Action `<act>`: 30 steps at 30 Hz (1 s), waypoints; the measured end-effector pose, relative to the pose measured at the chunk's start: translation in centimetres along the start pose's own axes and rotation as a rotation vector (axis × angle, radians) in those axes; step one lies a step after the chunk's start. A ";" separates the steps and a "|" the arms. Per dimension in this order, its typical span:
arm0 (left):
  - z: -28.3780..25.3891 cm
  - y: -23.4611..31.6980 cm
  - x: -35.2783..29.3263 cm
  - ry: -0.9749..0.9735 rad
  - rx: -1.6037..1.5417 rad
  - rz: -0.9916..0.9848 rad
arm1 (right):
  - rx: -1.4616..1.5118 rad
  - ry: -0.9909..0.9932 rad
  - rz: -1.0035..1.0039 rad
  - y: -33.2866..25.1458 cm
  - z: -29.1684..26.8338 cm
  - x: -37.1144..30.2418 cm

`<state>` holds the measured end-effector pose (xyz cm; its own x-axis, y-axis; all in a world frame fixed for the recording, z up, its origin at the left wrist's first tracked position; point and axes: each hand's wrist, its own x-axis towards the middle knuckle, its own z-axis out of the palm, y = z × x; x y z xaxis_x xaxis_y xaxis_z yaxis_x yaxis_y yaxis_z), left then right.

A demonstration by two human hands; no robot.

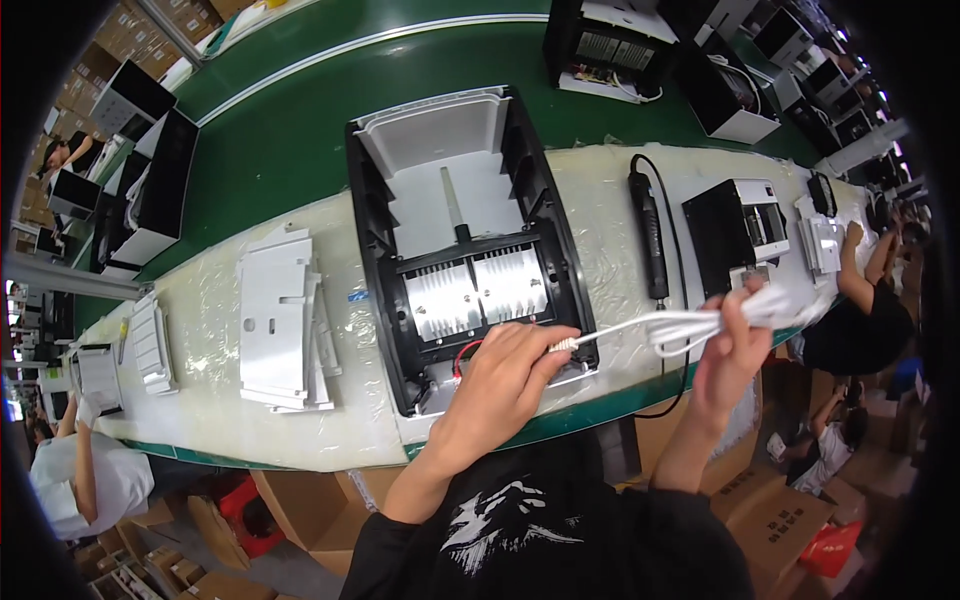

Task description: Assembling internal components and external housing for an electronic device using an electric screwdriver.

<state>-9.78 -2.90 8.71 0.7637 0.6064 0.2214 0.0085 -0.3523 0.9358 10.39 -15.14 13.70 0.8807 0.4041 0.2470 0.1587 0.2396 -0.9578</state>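
A black open housing (558,215) lies in front of me on the bench, with silvery finned metal plates (445,303) fixed across its middle. At the housing's near end, my left hand (500,385) pinches a white power cord (620,325) close to its ribbed strain relief (565,345). A red wire (466,352) shows beside those fingers. Off to the right, my right hand (728,355) is closed around the looped bundle of the same cord, held above the bench edge. The bundle's far end is smeared by motion. Between the two hands the cord runs nearly straight.
A black electric screwdriver (648,235) with a trailing cable lies right of the housing, near a black boxy unit (735,235). White sheet panels (280,325) are stacked on the left. Other people work at both ends, and cardboard boxes (310,515) stand below the bench.
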 end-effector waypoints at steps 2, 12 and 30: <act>0.0 0.6 0.4 -0.042 0.001 -0.041 | 0.084 0.163 0.343 0.9 -2.9 -2.8; 1.4 0.3 2.2 -0.016 -0.004 -0.020 | -0.663 -0.701 0.017 -1.4 -3.0 -11.6; 1.1 0.4 0.8 0.044 0.290 0.008 | -0.363 -0.807 0.833 3.6 1.0 -1.5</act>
<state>-8.42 -3.35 8.94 0.7357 0.6311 0.2458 0.1922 -0.5425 0.8178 9.16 -14.02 9.99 0.2622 0.7807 -0.5673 -0.0935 -0.5645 -0.8201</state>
